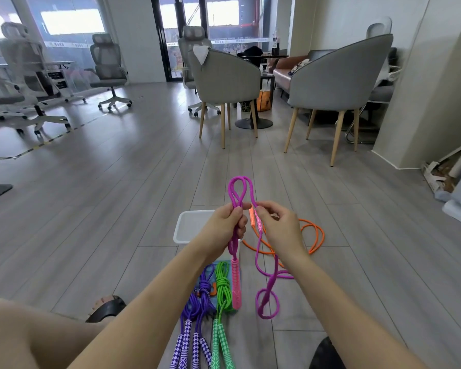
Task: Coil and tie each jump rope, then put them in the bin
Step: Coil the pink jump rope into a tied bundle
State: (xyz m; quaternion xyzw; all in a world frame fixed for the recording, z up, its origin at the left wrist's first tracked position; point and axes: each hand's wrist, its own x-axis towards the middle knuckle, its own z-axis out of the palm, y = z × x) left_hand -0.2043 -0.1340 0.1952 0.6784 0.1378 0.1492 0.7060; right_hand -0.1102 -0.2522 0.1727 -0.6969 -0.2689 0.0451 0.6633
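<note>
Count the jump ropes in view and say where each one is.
4, perhaps 5. Magenta rope in both hands; orange rope loose on the floor right of the bin; green rope and purple ropes, four handles so maybe two, tied near the knees.

The strips of lettering on the far glass wall [64, 44] are too blurred to read.

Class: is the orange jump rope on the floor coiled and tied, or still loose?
Loose. The orange jump rope lies spread in open loops on the floor, with no knot visible, right of the white bin.
</note>
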